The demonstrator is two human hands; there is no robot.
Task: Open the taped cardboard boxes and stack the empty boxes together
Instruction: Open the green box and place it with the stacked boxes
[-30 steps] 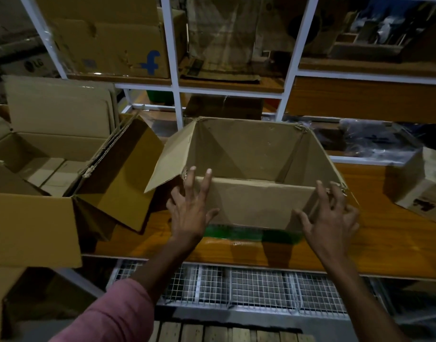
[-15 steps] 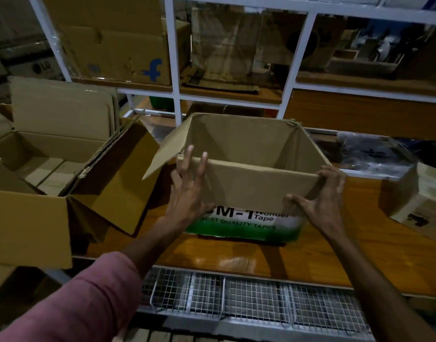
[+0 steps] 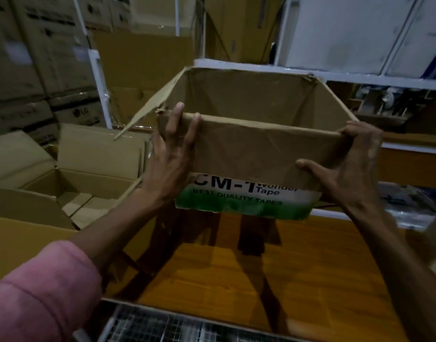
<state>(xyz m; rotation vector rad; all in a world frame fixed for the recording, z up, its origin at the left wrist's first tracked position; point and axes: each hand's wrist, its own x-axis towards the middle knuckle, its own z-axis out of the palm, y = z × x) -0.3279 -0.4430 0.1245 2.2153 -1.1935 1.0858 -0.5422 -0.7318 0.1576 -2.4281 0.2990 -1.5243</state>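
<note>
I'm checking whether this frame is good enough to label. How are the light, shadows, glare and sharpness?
Head view: dim overall. The held box and both hands, left and right, are fairly sharp, and the print is readable. The LG cartons and right-hand shelf clutter are smeared. The glossy wooden shelf shows dark arm shadows or reflections and mild glare. Wide-angle bending tilts the uprights.

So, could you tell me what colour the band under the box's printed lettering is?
Green, along the box's lower front; head view.

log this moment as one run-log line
stage: lifting opened tape box off wooden shelf | left hand: grips near-left corner | right hand: grips near-right corner | open box at left
</note>
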